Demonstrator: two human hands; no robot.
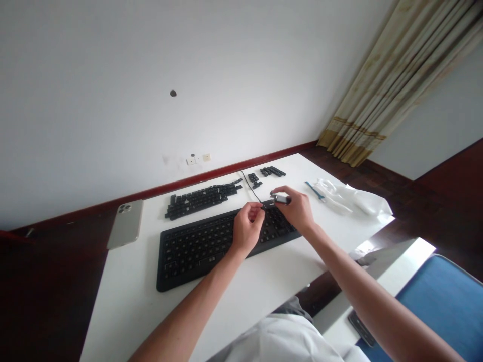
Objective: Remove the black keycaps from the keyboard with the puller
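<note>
A black keyboard [199, 247] lies across the white table, its keycaps removed over most of the part that shows. Above its middle, my left hand [248, 226] has curled fingers with the thumb close to them; whether anything is pinched there cannot be made out. Over the right part of the keyboard, my right hand [296, 206] is closed on a small silver and black object [281, 199], whose kind is unclear. A thin black cable [250, 187] runs from the keyboard's back edge, close to both hands.
Loose black keycaps lie in a large group [204, 199] behind the keyboard, with smaller groups [272, 172] farther right. A phone [126, 223] rests at the left edge. A blue brush-like tool [315, 191] and a white plastic bag [362, 201] lie right. A blue seat [445, 306] stands beside the table.
</note>
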